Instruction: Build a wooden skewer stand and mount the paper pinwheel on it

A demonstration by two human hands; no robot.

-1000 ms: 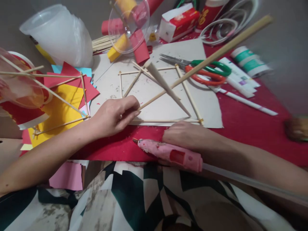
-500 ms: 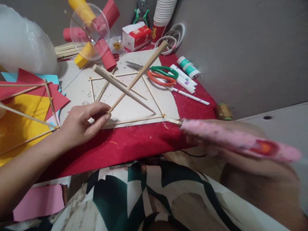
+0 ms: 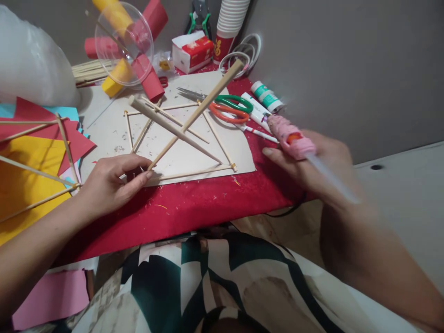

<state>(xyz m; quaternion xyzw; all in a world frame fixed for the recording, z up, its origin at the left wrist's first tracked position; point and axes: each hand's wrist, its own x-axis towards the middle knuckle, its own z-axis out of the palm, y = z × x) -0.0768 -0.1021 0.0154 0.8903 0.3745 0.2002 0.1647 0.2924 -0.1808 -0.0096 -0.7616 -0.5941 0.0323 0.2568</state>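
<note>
My left hand [image 3: 118, 185] pinches the near-left corner of a frame of thin wooden sticks [image 3: 194, 174], where one stick slants up toward the camera. Two of its sticks cross above the white board; the corner at the right has a yellowish joint. Over to the right of the frame, my right hand [image 3: 312, 162] is closed round a pink hot glue gun [image 3: 294, 141]. A translucent glue stick [image 3: 331, 176] sticks out of its back end, over the wrist. The gun's tip points away from me and is apart from the frame.
Scissors [image 3: 232, 108] with green and orange handles lie on the white board [image 3: 239, 148]. Beyond are white tubes [image 3: 255, 106], a tissue pack [image 3: 192, 51], paper cups [image 3: 227, 34] and a red-and-yellow paper pinwheel shape [image 3: 149, 76]. Another stick frame [image 3: 65, 143] stands at left over coloured paper.
My right hand has lifted the glue gun off the frame's right corner and swung it away from me, its tip turning toward the tubes. The left hand keeps its pinch.
</note>
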